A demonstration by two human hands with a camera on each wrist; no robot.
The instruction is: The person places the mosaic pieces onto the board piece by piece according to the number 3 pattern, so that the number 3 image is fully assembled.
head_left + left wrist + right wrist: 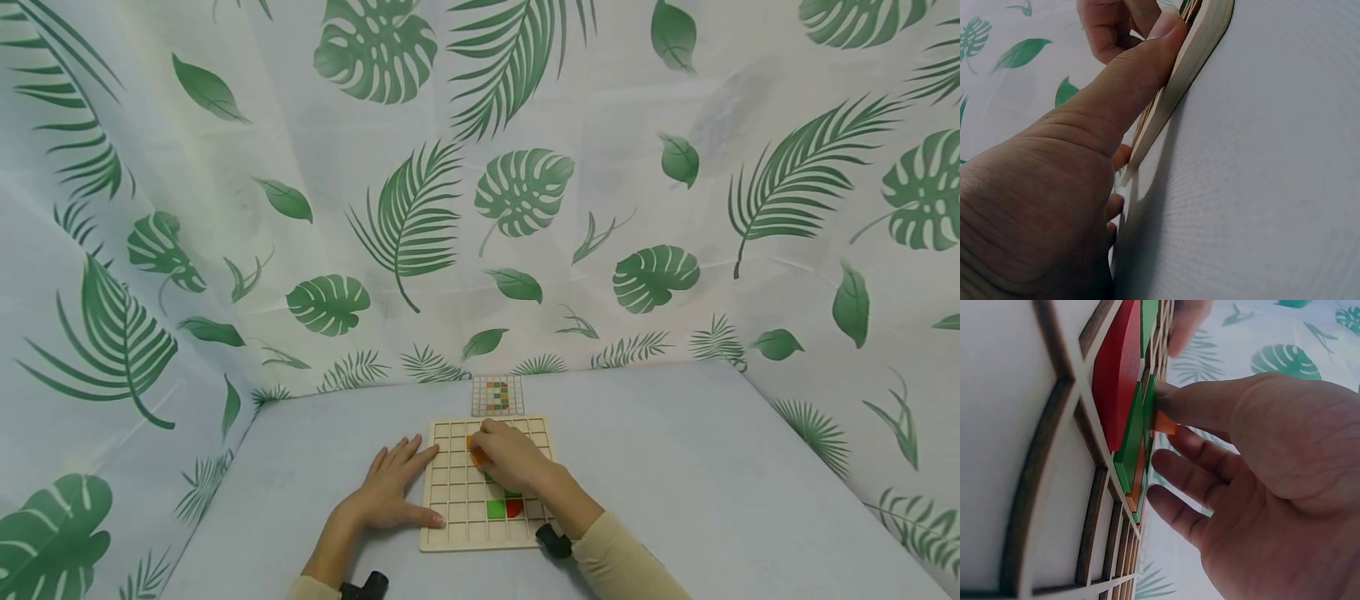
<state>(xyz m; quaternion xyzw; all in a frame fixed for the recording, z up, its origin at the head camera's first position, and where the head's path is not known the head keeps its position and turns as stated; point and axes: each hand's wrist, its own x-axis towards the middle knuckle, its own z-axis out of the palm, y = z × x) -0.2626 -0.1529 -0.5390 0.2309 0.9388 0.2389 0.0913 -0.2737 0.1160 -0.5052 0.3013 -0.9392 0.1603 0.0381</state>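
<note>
A square wooden grid board point(454, 535) lies on the table in the head view. My left hand point(385, 492) rests at its left side, fingers spread, the thumb over the lower left corner. Over the board's upper middle, my right hand point(513, 460) pinches an orange tile point(1166, 424) between thumb and forefinger, the other fingers loosely bent. Below that hand, a green square tile point(496, 509) sits in a cell beside a red tile point(513, 507) with a rounded edge. More green and orange tiles in the grid are partly hidden by the right hand.
Behind the board lies a small pattern card point(478, 390) with a grid of coloured cells. The pale table point(660, 467) extends to both sides. A leaf-printed cloth point(555, 275) hangs at the back and sides. Black wrist cameras point(553, 542) sit near both forearms.
</note>
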